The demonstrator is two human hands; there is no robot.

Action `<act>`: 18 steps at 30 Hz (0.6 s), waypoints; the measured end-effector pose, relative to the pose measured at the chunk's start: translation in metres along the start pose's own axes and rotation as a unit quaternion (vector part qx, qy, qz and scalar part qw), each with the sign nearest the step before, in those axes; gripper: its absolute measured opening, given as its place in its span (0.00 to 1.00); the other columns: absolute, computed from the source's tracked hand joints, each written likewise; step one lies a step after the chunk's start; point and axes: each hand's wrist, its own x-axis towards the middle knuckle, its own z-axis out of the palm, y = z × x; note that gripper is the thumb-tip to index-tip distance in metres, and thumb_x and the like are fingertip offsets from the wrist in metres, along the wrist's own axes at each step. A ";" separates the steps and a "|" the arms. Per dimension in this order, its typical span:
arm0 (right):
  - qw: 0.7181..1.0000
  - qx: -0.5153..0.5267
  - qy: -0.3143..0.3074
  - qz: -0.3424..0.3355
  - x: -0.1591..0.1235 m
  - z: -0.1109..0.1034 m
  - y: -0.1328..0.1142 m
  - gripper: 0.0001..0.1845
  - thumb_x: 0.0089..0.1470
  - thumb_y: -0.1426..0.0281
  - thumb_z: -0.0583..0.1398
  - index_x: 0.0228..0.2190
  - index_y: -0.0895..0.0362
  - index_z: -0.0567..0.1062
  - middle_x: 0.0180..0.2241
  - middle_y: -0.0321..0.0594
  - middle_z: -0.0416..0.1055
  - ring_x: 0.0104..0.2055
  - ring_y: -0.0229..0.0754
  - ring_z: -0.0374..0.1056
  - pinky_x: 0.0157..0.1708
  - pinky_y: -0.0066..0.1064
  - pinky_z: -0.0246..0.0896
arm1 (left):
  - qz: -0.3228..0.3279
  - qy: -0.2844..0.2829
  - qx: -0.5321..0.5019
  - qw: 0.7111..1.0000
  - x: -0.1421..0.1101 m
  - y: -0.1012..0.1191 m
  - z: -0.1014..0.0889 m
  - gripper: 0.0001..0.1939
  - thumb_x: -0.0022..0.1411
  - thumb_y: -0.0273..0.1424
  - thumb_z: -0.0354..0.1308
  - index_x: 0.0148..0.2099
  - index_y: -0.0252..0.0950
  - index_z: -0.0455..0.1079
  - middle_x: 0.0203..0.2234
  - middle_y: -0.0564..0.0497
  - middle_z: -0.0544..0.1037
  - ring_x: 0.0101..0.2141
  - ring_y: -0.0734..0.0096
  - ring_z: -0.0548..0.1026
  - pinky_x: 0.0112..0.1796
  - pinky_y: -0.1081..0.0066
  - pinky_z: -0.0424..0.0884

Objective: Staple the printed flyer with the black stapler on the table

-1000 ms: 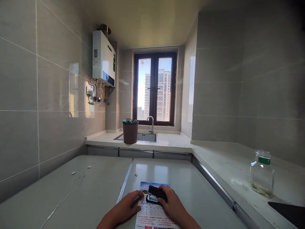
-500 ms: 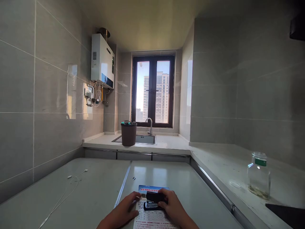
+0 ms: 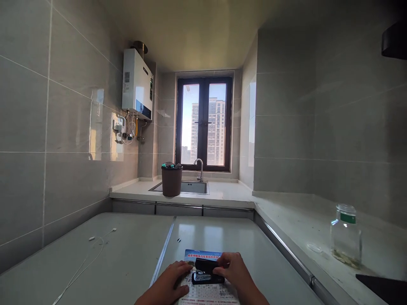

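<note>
A printed leaflet point(image 3: 203, 294) with a blue top strip lies on the grey table point(image 3: 241, 241) right in front of me. A black stapler point(image 3: 206, 271) sits over its upper part. My right hand point(image 3: 233, 273) is closed around the stapler from the right, fingers on its top. My left hand point(image 3: 168, 281) lies flat on the leaflet's left edge, fingers stretched toward the stapler.
A white earphone cable point(image 3: 92, 250) trails over the table's left half. A glass jar point(image 3: 346, 235) and its clear lid point(image 3: 314, 248) stand on the right counter. Further back are a brown bin point(image 3: 171, 180), a sink point(image 3: 190, 187) with tap, and a window.
The view has shifted slightly. My hands and the stapler sit a little lower on the leaflet, with the stapler's top closed further down than a second ago.
</note>
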 end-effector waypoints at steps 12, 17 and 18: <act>0.999 0.030 -0.028 -0.002 0.008 -0.002 0.011 0.11 0.39 0.63 0.70 0.18 0.57 0.81 0.29 0.43 0.81 0.33 0.50 0.75 0.36 0.35 0.63 | -0.021 0.051 -0.015 0.998 0.009 -0.005 0.011 0.40 0.52 0.30 0.66 0.67 0.48 0.64 0.60 0.46 0.70 0.59 0.49 0.66 0.61 0.53 0.59; 0.999 -0.012 -0.019 -0.041 -0.004 -0.003 -0.007 0.12 0.44 0.64 0.69 0.32 0.56 0.81 0.35 0.41 0.79 0.39 0.47 0.73 0.42 0.34 0.63 | -0.002 0.048 -0.009 0.999 0.006 -0.002 0.010 0.25 0.58 0.32 0.62 0.59 0.44 0.70 0.55 0.46 0.74 0.55 0.53 0.68 0.58 0.58 0.62; 0.998 -0.020 -0.023 -0.059 -0.007 -0.002 -0.011 0.17 0.43 0.65 0.70 0.38 0.55 0.81 0.40 0.41 0.78 0.43 0.48 0.72 0.45 0.34 0.63 | 0.010 0.044 -0.005 0.999 0.006 0.002 0.008 0.19 0.60 0.32 0.61 0.55 0.43 0.72 0.53 0.46 0.74 0.54 0.54 0.69 0.57 0.59 0.62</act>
